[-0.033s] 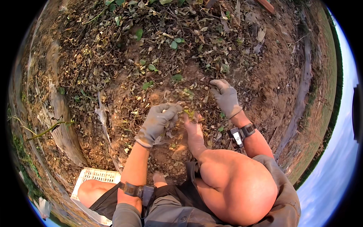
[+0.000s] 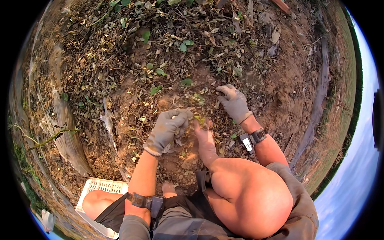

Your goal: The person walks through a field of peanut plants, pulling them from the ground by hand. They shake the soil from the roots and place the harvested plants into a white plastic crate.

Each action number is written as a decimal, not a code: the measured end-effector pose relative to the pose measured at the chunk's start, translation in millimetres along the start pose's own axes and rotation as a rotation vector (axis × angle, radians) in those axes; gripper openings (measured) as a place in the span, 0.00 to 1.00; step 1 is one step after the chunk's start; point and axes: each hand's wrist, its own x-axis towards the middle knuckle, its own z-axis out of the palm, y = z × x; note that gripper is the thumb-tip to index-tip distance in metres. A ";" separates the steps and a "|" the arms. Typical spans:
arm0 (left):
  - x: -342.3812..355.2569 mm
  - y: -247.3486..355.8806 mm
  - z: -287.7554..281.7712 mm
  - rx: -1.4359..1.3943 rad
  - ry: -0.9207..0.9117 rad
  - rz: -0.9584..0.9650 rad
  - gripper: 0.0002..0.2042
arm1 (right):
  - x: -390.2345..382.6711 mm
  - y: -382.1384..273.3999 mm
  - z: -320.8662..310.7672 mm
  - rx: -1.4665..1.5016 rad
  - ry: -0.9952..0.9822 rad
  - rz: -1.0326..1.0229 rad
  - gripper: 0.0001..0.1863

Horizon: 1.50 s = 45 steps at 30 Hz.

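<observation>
My left hand (image 2: 170,126), in a dusty grey glove, is closed in front of my bare foot (image 2: 206,142). Something small and pale shows among its fingers, too small to name. A yellow-green leaf (image 2: 200,119) lies beside its fingertips. My right hand (image 2: 234,103), gloved alike, is low over the soil to the right, thumb and fingers parted and pointing left. Its fingertips are at a small pale lump (image 2: 218,93) among dry leaves; no grip on it shows. Around both hands spreads a litter of withered leaves and stems (image 2: 160,56) on brown earth.
A white slatted crate (image 2: 105,185) is at lower left beside my knee. Strips of plastic film (image 2: 66,132) run along the left, and another strip (image 2: 320,96) along the right. A reddish bar (image 2: 282,6) lies at the far top right.
My right hand has shifted a little left, bringing its fingertips up to the pale lump. My left hand has stayed almost where it was, still closed.
</observation>
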 end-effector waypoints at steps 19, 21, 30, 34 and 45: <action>17.8 -31.9 -1.8 -0.288 -0.099 0.154 0.11 | 4.4 -88.4 -12.4 0.239 -0.124 -0.477 0.17; 13.5 -16.8 1.2 -0.556 -0.096 -0.073 0.11 | 15.2 -67.2 -18.2 0.192 0.189 -0.284 0.22; -5.1 16.8 7.8 -0.290 -0.172 -0.076 0.07 | 100.2 -28.4 22.5 0.016 -0.006 0.016 0.33; -17.8 23.3 -0.1 -0.221 -0.166 -0.029 0.05 | 64.5 -109.1 57.9 -0.180 -0.391 -0.489 0.30; -23.7 6.7 -42.6 -0.295 -0.010 0.006 0.13 | 26.5 -2.5 -25.0 0.022 0.127 -0.242 0.18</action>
